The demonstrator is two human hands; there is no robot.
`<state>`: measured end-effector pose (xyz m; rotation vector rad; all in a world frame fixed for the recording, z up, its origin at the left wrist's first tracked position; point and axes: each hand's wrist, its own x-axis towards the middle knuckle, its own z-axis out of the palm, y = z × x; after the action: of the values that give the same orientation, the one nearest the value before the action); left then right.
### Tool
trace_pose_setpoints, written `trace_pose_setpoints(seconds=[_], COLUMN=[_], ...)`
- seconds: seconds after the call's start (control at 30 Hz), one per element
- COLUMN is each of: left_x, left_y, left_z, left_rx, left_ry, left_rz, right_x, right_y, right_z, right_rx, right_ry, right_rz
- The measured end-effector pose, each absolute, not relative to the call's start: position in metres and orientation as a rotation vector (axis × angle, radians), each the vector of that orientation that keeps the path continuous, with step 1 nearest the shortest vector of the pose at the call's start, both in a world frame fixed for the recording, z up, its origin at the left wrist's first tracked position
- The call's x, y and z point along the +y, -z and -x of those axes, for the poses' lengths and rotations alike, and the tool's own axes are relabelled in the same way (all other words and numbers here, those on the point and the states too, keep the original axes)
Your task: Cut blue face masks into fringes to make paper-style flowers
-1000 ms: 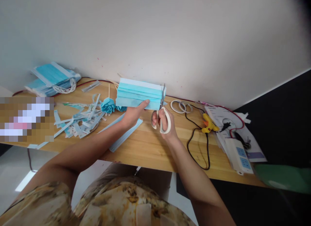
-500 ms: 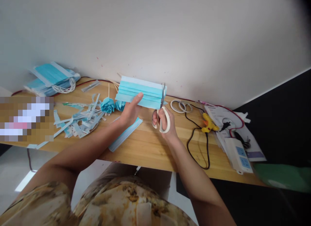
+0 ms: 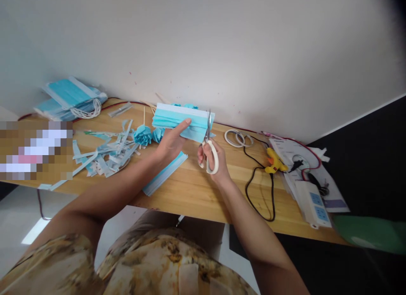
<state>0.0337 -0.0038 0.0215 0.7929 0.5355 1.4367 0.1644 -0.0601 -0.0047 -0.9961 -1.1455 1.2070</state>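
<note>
My left hand [image 3: 173, 143] grips a pleated light-blue face mask [image 3: 177, 118] and holds it above the wooden table [image 3: 196, 189], thumb laid across its front. My right hand [image 3: 212, 159] is closed round the white handles of a pair of scissors [image 3: 209, 145]. The blades point up and meet the mask's right edge. A cut blue strip [image 3: 165, 174] lies on the table under my left wrist. Two small blue rolled flowers [image 3: 142, 135] sit just left of my left hand.
A heap of cut mask scraps [image 3: 104, 153] lies left of centre, with a stack of masks [image 3: 71, 98] at the far left by the wall. To the right are tape rings [image 3: 236, 138], a yellow glue gun [image 3: 274, 163], black cable, papers and a white power strip [image 3: 312, 202].
The mask has tilted flatter and sunk slightly. The scissors' handles have drawn together and the blades have closed in on the mask's right edge.
</note>
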Motion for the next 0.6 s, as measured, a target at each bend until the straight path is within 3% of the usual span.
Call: trace_pose_setpoints(seconds=[0.6], left_x=[-0.0043], left_y=[-0.0155], left_z=[-0.0356], left_rx=[0.543], left_ry=[-1.423], left_rz=[-0.834], right_x=[-0.0582], right_y=[0.0041], right_z=[-0.1683], right_rx=[-1.167], right_ry=[-1.163], right_rz=[0.995])
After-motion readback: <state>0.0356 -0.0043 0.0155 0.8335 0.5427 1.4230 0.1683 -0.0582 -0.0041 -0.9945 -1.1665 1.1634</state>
